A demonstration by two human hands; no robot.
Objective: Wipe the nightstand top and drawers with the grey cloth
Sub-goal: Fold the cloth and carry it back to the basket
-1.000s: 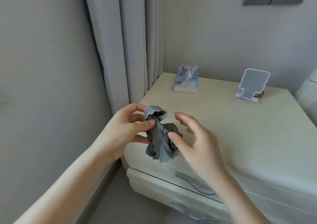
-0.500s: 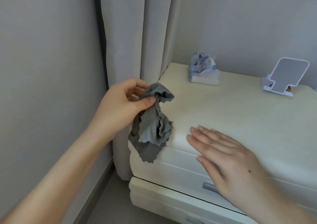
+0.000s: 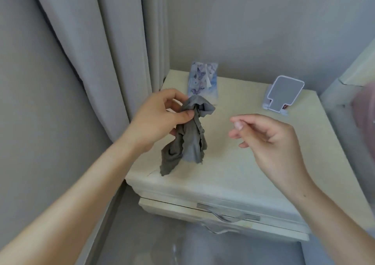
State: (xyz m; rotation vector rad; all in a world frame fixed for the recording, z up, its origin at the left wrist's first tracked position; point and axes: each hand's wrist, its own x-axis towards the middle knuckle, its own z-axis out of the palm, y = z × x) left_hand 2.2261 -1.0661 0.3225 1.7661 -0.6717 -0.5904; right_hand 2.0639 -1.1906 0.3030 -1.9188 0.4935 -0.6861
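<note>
Curtain (image 3: 97, 62): hangs at far left, beside the nightstand; plays no part

Left hand (image 3: 160, 118): grip closed on the cloth, thumb and fingers pinching its upper bunch. Half a second ago it held the cloth off the front-left corner; it is now over the tabletop

Cloth (image 3: 186, 139): grey, crumpled, dangling from the left hand above the front-left part of the top; whether its lower edge touches the surface cannot be told. Not spread, so likely no wiping yet

Tissue pack (image 3: 203, 80): patterned, at the back, just behind the cloth's top

Nightstand (image 3: 243, 173): pale top mostly bare; upper drawer (image 3: 223, 212) with handle visible below the front edge, closed

Right hand (image 3: 265, 135): grip empty, fingers loosely curled, raised above the middle of the top. Half a second ago it lay flat near the front edge; lifted since, it seems set to reach for the cloth, perhaps to open it out

Stand (image 3: 284, 92): small white holder at the back right, well apart from both hands; it and the tissue pack will obstruct a full wipe
</note>
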